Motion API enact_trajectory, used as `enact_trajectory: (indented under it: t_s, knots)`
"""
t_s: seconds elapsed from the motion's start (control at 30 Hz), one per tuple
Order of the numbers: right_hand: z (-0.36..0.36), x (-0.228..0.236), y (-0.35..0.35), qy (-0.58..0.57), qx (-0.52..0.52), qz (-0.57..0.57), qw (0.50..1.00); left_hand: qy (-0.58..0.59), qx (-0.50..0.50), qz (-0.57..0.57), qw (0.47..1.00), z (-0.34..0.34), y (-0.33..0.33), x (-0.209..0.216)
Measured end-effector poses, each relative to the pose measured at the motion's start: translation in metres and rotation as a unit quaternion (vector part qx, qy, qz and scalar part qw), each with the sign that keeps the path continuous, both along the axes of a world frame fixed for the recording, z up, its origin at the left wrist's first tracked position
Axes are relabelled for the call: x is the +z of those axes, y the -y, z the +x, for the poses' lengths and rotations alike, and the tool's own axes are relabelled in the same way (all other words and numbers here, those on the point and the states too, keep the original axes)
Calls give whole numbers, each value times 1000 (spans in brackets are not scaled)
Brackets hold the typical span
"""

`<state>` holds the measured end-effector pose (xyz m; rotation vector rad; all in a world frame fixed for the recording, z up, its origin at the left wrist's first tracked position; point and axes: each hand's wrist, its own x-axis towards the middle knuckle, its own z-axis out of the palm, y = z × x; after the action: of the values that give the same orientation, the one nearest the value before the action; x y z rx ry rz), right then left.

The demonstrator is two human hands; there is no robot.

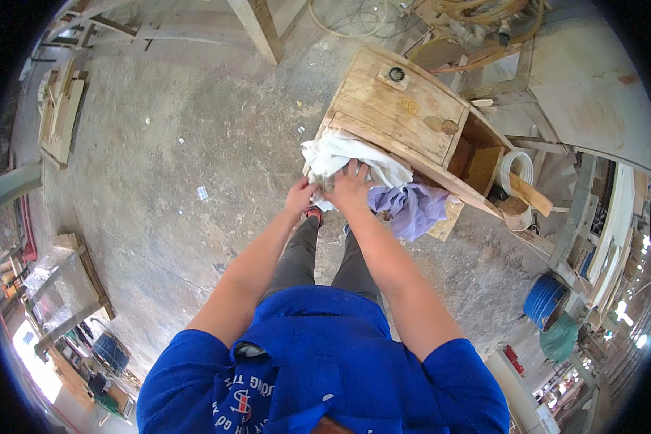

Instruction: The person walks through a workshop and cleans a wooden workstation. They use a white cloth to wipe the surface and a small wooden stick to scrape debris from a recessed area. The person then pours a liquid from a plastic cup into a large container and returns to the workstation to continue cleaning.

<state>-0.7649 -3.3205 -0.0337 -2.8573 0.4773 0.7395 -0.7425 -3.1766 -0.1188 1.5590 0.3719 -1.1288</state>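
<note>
- Reached forward with 2 bare hands to 1 white cloth, found bunched along the near left edge of the wooden cabinet, with loose folds hanging on the near side.
- Laid the right hand over the near folds, with fingers half spread and slightly bent, tips on the fabric; apparently pressed down from above rather than gripping, perhaps to keep the loose folds from slipping.
- Brought the left hand to the cloth's left end, with fingers curled inward and thumb side toward the right hand; could not tell whether pinching the fabric or only touching it.
- Kept both hands close together, likely for control of 2 neighbouring parts of the same soft, shapeless thing.
- Saw 1 purple cloth just right of the hands, crumpled beside the cabinet's near side, out of either hand's hold.
- Noted 1 open compartment at the cabinet's right end, with 1 pale coil and 1 wooden stick just beyond it, clear of the cloth.
- Stood on the near side with feet apart on the concrete floor, presumably for balance while reaching so low.
</note>
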Motion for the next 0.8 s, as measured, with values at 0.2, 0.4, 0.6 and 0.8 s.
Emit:
enact_trajectory:
  t_s: [0.2,0.4,0.6,0.8]
  knots:
    - [-8,-27,38,113,-2,39,993,18,314,-138,939,29,-41,51]
    - [5,-26,42,68,-33,36,996,31,332,-121,935,24,-51,60]
    - [16,-31,60,50,-82,149,984,15,347,14,938,40,-54,34]
    - [28,-30,58,43,-130,179,974,-85,189,95,974,-1,-41,-10]
